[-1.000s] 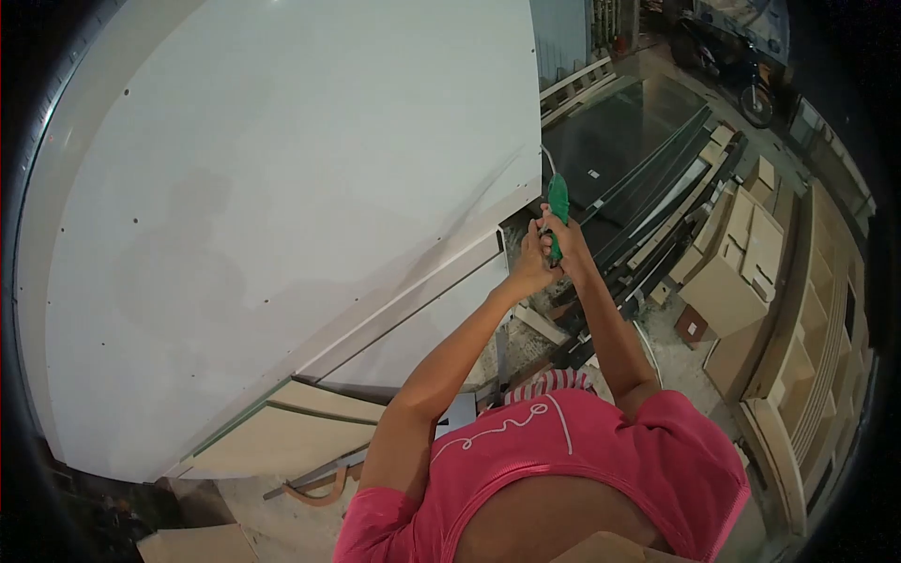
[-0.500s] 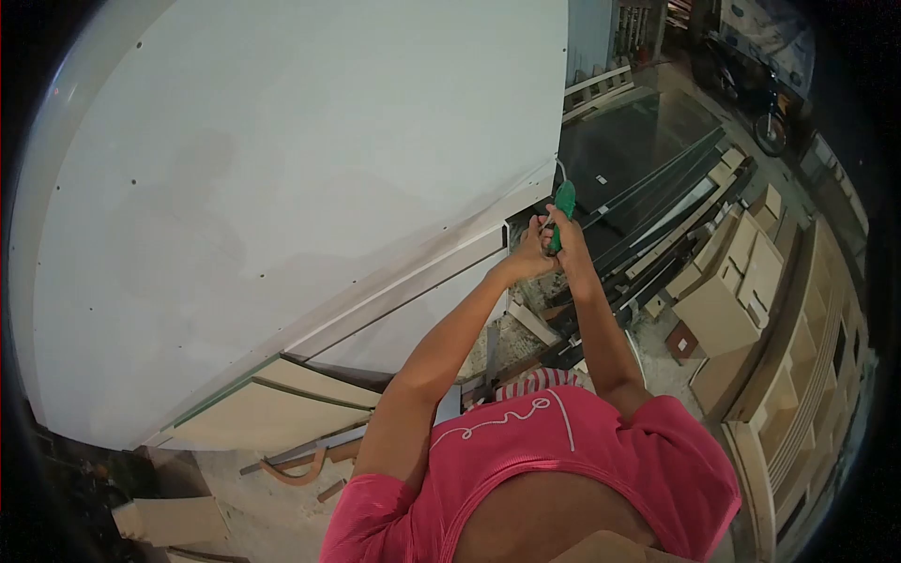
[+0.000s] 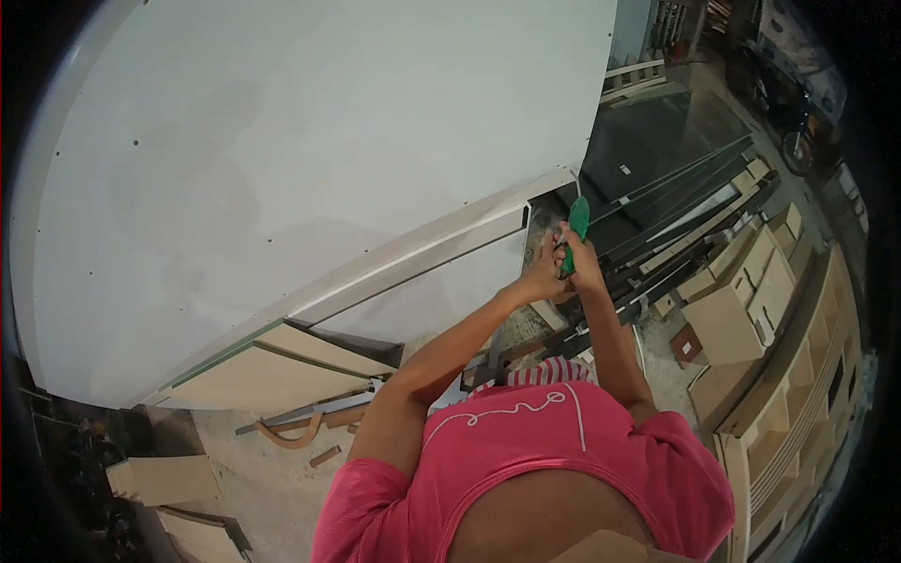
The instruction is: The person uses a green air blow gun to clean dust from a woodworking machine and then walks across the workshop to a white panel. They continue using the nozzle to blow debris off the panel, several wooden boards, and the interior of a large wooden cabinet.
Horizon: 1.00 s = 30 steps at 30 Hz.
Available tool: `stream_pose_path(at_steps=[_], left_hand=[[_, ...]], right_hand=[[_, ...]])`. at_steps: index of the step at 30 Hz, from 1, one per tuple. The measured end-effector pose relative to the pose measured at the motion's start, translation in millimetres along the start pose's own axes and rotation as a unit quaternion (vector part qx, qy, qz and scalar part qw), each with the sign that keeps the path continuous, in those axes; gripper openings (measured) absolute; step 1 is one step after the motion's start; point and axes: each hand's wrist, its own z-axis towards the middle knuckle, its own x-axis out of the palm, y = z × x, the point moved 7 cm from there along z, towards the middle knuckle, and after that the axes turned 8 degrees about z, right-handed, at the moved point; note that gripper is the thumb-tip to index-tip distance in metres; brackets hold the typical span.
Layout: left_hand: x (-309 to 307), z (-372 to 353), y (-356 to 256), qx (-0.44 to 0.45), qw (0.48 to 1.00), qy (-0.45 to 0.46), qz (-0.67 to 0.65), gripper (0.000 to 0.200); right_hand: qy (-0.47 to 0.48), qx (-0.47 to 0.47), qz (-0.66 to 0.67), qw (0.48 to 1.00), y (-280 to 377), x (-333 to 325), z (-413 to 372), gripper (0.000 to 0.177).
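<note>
My right hand (image 3: 584, 264) is wrapped round a green handheld tool (image 3: 579, 220), whose exact kind I cannot make out. The tool points up and away, near the lower right corner of a large white panel (image 3: 375, 122). A thin pale strip (image 3: 576, 178) runs from the panel's edge down toward the tool's tip. Close against the right hand is my left hand (image 3: 542, 274), its fingers bent beside the tool. What those fingers grip is hidden.
Below the big panel, narrower boards (image 3: 300, 352) lean at a slant. Dark glass sheets (image 3: 648, 141) lie at the upper right. Cabinet parts (image 3: 727, 319) and a shelf frame (image 3: 779, 413) stand on the right. A curved wooden piece (image 3: 291, 439) lies on the floor.
The view has shifted, so the panel and hands appear a little lower and farther right. Both hands stay together at the green tool, near the panel's corner.
</note>
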Motion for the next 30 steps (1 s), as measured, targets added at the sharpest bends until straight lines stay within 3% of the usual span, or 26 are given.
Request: stream_pose_path(at_steps=[2,6,11,15,20,22,24,26,28,30], left_hand=[[5,-12,4,-0.042,0.997,0.024,-0.058,0.118],[-2,-18,0,-0.078,0.996,0.019,-0.047,0.119],[-1,-2,32,-0.051,0.996,-0.064,0.038,0.112],[-14,-3,18,-0.032,0.997,-0.016,-0.064,0.11],[-11,-17,23,-0.02,0.996,-0.084,0.015,0.112],[-12,-37,11,-0.019,0.993,-0.113,0.038,0.113],[-11,-68,12,-0.11,0.989,-0.099,-0.017,0.116],[-1,-95,28,-0.086,0.986,-0.144,0.019,0.114],[-6,-122,27,-0.079,0.979,-0.187,-0.027,0.11],[-12,-137,27,-0.118,0.972,-0.195,-0.062,0.109]], right_hand=[[-0.015,0.021,-0.026,0.999,-12,-7,-2,0.032],[0.006,0.053,-0.027,0.998,-20,-5,3,0.035],[0.038,0.038,-0.014,0.998,-19,6,12,0.036],[0.029,0.038,-0.004,0.999,-21,8,18,0.039],[0.049,0.049,-0.016,0.997,-16,21,0,0.04],[0.075,0.054,-0.079,0.993,-21,28,-15,0.039],[0.093,0.066,-0.132,0.985,-38,34,-27,0.039],[0.111,0.075,-0.182,0.974,-59,40,-37,0.039],[0.174,0.051,-0.242,0.953,-81,49,-45,0.041],[0.187,0.076,-0.246,0.948,-95,56,-49,0.043]])
